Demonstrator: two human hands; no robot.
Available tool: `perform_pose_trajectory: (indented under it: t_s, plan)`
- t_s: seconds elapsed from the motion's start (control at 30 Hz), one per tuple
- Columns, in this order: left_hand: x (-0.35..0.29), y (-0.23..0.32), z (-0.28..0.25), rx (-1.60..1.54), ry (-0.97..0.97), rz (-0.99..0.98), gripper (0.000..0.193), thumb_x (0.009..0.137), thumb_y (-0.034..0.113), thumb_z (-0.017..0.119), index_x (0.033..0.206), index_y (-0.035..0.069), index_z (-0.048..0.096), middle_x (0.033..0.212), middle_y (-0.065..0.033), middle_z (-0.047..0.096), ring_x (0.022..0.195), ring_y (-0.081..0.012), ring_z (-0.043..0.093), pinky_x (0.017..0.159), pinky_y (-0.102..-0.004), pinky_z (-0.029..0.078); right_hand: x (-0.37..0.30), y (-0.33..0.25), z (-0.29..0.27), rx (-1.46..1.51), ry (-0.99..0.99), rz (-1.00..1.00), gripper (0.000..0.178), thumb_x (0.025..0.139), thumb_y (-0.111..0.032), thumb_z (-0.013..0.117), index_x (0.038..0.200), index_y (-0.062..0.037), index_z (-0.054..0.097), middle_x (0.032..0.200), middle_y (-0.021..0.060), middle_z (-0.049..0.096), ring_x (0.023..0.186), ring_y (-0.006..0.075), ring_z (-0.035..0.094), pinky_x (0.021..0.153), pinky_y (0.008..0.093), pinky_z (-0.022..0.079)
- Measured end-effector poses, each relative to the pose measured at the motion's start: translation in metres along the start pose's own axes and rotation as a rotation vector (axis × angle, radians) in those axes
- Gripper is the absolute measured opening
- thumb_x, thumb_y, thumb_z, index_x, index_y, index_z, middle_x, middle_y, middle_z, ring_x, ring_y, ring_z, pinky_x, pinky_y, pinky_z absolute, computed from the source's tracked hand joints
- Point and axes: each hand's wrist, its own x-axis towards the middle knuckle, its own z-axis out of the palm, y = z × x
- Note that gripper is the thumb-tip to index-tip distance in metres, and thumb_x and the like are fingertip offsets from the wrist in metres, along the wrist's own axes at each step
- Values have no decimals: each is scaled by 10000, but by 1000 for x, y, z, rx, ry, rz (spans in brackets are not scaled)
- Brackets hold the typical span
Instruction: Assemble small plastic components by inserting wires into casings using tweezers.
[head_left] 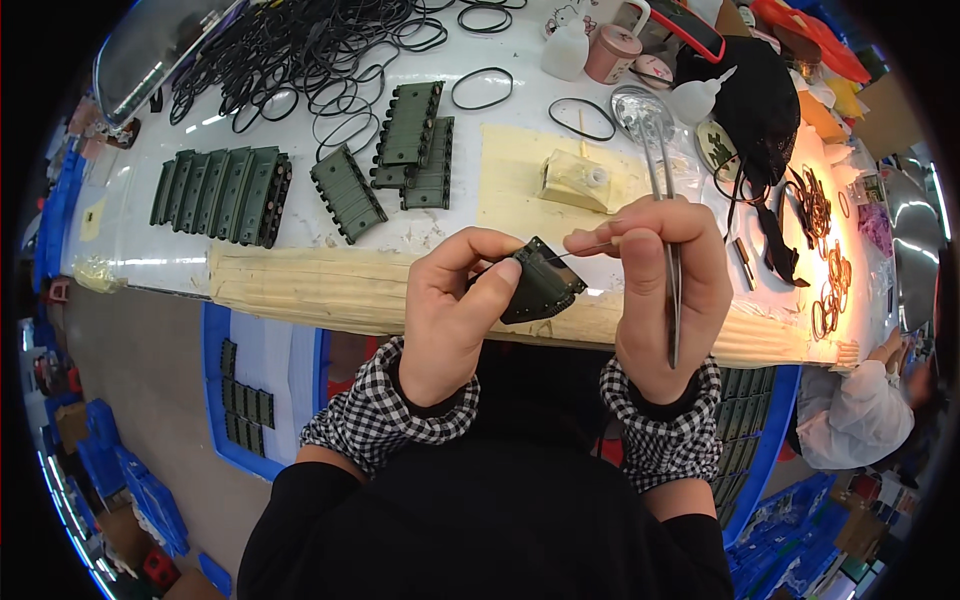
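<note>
My left hand (460, 300) is closed on a dark green plastic part (542, 285) with a studded edge, tilted in front of the table edge. Between the thumb and forefinger of my right hand (672, 285) is a thin needle-like tool (590, 250), its tip at the upper face of the green part. A pair of metal tweezers (672, 330) is also tucked in my right hand, its other end pointing away over the table. Several similar green parts lie on the tabletop: a row (220, 195) at the left, a single one (347, 195), and a small stack (410, 125).
A heap of black rubber bands (290, 60) covers the far left. A yellowish block (580, 180) stands on a yellow sheet (505, 150). A pink cup (613, 52) and a black cloth (745, 105) are at the far right. Blue trays (212, 390) with green parts sit below.
</note>
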Motion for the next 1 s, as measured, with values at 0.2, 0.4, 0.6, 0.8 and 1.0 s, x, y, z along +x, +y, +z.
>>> perform_pose_trajectory:
  t_s: [0.2, 0.4, 0.6, 0.8, 1.0]
  plan:
    - [-3, 3, 2, -9, -9, -9, 138, 911, 61, 558, 1000, -34, 603, 895, -58, 664, 798, -75, 607, 747, -234, 505, -2, 3, 3, 24, -34, 33, 63, 943, -35, 566, 946, 28, 558, 837, 70, 606, 775, 119, 633, 713, 228, 490]
    - [-3, 3, 2, -6, -11, -17, 137, 912, 66, 558, 995, -32, 606, 889, -55, 665, 797, -71, 604, 748, -231, 500, -2, 3, 2, -86, -50, -23, 43, 925, -23, 590, 932, 17, 578, 810, 64, 608, 753, 117, 624, 687, 227, 478]
    - [-4, 5, 4, -2, -10, -7, 131, 913, 65, 557, 989, -28, 608, 887, -49, 663, 789, -64, 592, 737, -227, 494, -3, 3, 3, -46, -38, -10, 62, 945, -33, 561, 955, 29, 561, 834, 66, 599, 765, 124, 645, 683, 222, 488]
    - [-5, 1, 3, 493, 77, 319, 150, 780, 79, 641, 920, 24, 645, 829, -31, 632, 765, -125, 577, 777, -281, 444, -3, -2, 4, 101, 1, 95, 105, 981, -65, 504, 984, 39, 522, 873, 70, 570, 764, 143, 661, 687, 227, 517]
    - [1, 5, 3, 1202, 198, 887, 276, 569, 125, 681, 843, 91, 683, 768, -26, 583, 746, -217, 553, 795, -337, 359, -3, 1, 2, 127, -20, 98, 103, 985, -60, 488, 978, 41, 506, 882, 76, 558, 772, 152, 658, 724, 255, 543]
